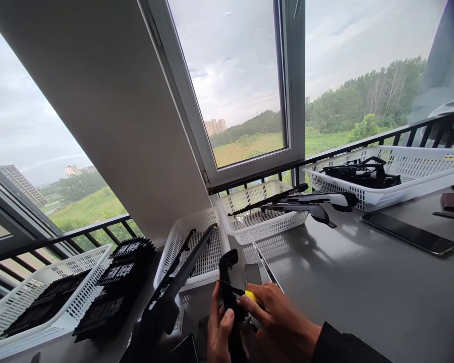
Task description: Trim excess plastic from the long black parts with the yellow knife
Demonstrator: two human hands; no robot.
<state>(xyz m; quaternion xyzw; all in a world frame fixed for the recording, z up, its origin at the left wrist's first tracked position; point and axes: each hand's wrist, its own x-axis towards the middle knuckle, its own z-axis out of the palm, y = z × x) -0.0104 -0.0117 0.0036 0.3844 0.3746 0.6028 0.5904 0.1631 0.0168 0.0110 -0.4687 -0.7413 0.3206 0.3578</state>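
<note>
My left hand (220, 330) is closed around a long black plastic part (227, 267) with a hooked upper end, held upright over the table. My right hand (276, 310) grips a yellow-handled trimming tool (251, 296). Its thin dark tip reaches across the face of the part, just above my left thumb; whether it touches the surface I cannot tell. To the left, more long black plastic parts (170, 292) lean over the edge of a white basket (196, 282). Behind my hands lies a small grey rectangular object (253, 274).
Black ribbed parts (115, 292) are stacked beside a white basket (83, 257) at the left. Long black parts (287, 199) rest across the middle basket (249, 236). A white basket (431, 174) with black pieces and a dark phone-like slab (408, 232) are at the right. Windows and railing line the back.
</note>
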